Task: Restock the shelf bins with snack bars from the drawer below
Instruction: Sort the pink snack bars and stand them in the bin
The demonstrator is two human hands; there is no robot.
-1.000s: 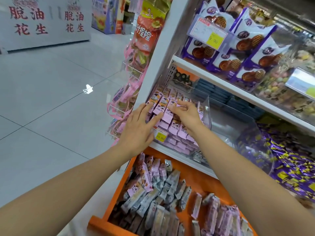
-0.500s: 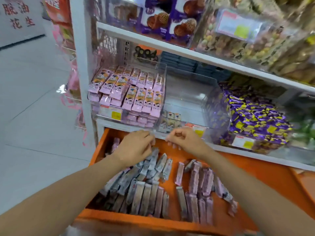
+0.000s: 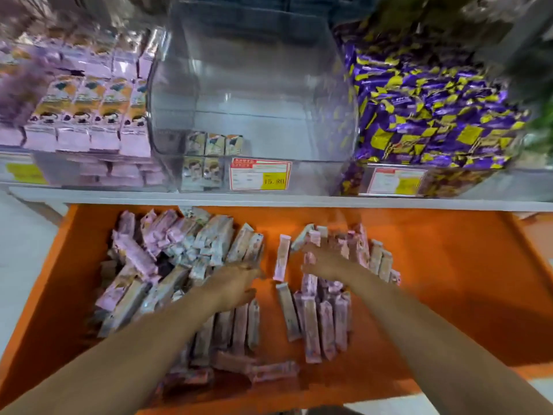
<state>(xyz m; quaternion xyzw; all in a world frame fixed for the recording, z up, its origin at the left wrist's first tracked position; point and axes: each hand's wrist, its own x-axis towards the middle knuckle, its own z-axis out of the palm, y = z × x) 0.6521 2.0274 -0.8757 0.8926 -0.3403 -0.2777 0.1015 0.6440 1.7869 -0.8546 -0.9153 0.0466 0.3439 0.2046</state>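
- At frame centre, the bin [image 3: 239, 70] carried a price tag [image 3: 260, 174] reading "15.80".
- Lower, the left hand [image 3: 236, 283] spread released over snack bars [image 3: 179, 244]; the right hand [image 3: 326, 262] was blurred, its grip unclear.

I read three bins side by side on the shelf [image 3: 269, 200]: left bin [image 3: 89, 115], middle bin [image 3: 254, 70] with a few bars [image 3: 214, 144] in its front-left corner, right bin [image 3: 419, 100]; below and before them the drawer [image 3: 463, 280] holds a left pile [image 3: 179, 250] and, beside it, a centre pile [image 3: 326, 322].
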